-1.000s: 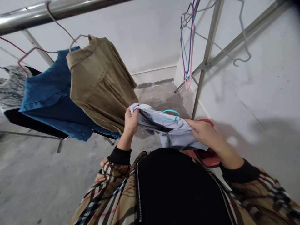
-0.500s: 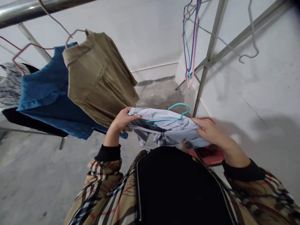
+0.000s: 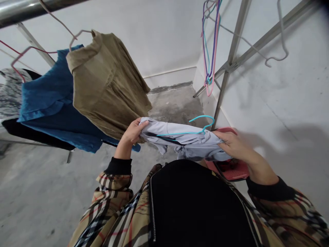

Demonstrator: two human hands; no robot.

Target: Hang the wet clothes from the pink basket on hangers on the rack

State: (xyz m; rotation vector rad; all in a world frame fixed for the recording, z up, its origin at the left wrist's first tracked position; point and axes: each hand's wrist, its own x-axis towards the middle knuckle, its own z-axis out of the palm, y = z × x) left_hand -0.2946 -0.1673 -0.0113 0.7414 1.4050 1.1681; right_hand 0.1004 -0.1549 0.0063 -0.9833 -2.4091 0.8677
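A light grey garment point(image 3: 177, 128) is stretched sideways in front of my body, its exact kind unclear from the bunched folds. My left hand point(image 3: 135, 131) pinches its left end between thumb and fingers. At the other end my right hand point(image 3: 231, 142) grips the cloth, thumb on top. Inside the garment's opening lies a turquoise hanger point(image 3: 205, 129); its hook curves up above the cloth near my right hand, while part of its bar is covered by fabric.
An olive shirt point(image 3: 108, 82) and a blue shirt point(image 3: 48, 92) hang at left below a metal rail point(image 3: 33, 10). Purple, turquoise and pink hangers point(image 3: 212, 44) dangle from the rack frame point(image 3: 232, 51) at right. Behind my right hand stands a red basket point(image 3: 236, 171).
The turquoise hook has shifted slightly right and the garment is pulled a little straighter between my hands. Both hands keep their hold.
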